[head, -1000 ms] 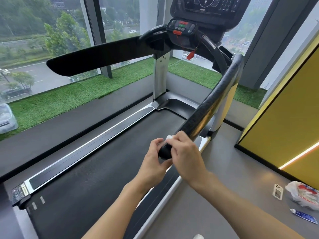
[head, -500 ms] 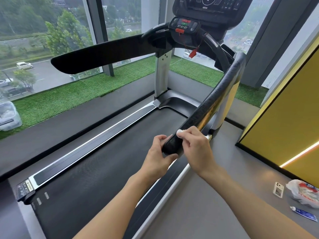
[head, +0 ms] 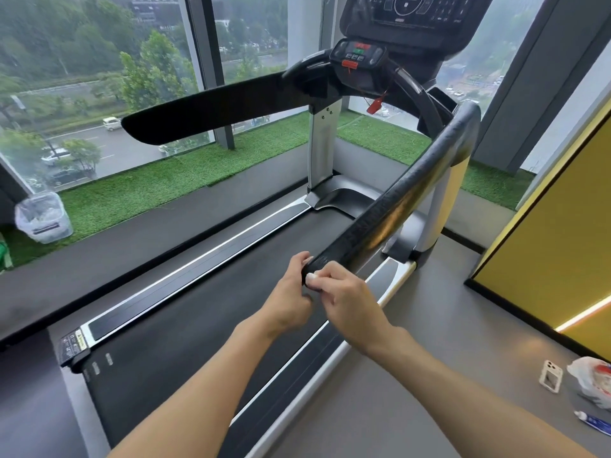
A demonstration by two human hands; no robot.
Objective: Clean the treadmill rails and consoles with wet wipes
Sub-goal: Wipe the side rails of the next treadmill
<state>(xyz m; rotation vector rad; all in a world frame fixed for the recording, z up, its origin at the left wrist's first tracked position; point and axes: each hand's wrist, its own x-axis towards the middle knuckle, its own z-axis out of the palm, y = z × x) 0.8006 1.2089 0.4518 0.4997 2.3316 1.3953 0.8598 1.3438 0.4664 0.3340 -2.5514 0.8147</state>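
- Head view, the change: the right hand (head: 347, 300) has brought the small white wet wipe (head: 312, 277) off the top of the black padded right handrail (head: 396, 206) and down onto its near end face. Half a second ago it rubbed slightly further up the top.
- Grip: the right hand's thumb and fingers pinch the wadded wipe and press it on the rail tip. The left hand (head: 291, 292) has its fingers curled round the same tip from the belt side, steadying it as before.
- Meaning: I judge the tip of this rail is being finished. Its long upper stretch shines, perhaps wet.
- Left to do, as it seems: the flat black left handrail (head: 211, 110), the small control panel with red and green buttons (head: 358, 56) and the large dark console screen (head: 413, 14).
- Around: a red safety clip (head: 375, 105) hangs under the panel. A clear-lined waste bin (head: 43, 216) stands on the green turf strip (head: 139, 196) at the far left edge.
- On the grey floor (head: 429, 325) at its right edge lie a white-cased phone (head: 550, 375), a crumpled white packet (head: 591, 378) and a blue-and-white tube (head: 595, 423).
- In the way: nothing lies on the rail itself. The dangling clip and cord could snag a wipe at the panel.
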